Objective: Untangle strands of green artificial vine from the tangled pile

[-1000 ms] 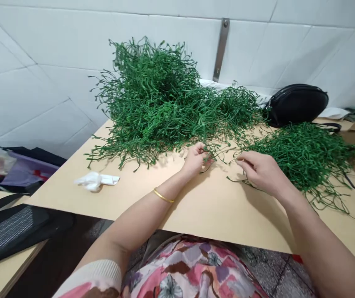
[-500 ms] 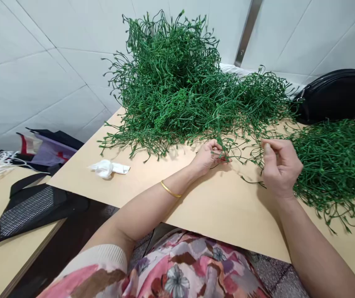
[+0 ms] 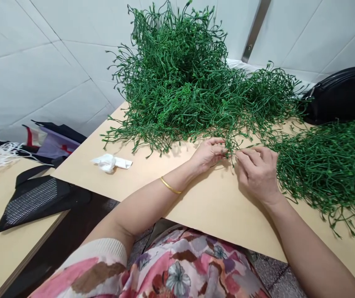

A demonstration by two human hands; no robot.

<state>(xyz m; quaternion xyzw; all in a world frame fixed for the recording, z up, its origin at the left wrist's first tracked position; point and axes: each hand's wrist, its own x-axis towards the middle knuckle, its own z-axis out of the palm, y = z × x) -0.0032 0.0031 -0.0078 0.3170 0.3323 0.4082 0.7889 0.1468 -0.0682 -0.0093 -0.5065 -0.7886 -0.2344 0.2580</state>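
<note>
I see left hand (image 3: 207, 154) and right hand (image 3: 256, 171) meeting, fingertips pinched together on 1 thin green plastic stem (image 3: 231, 151) at the near edge of the tall stem heap (image 3: 180, 78) | 2nd stem pile (image 3: 329, 161) right, black bag (image 3: 341, 95) behind it | crumpled tissue (image 3: 110, 162) left | tan tabletop (image 3: 214, 207), white tiled wall (image 3: 40, 62) | no readable writing.

This is looking like a small hand-assembly workshop. Great heaps of green plastic stems (image 3: 180, 82) are lying in bulk on a plain board tabletop (image 3: 214, 207), with a second heap (image 3: 329, 161) sitting to the right. White tiled walls (image 3: 40, 62) are enclosing the spot, and workers' bags (image 3: 341, 95) are resting beside the material.
</note>
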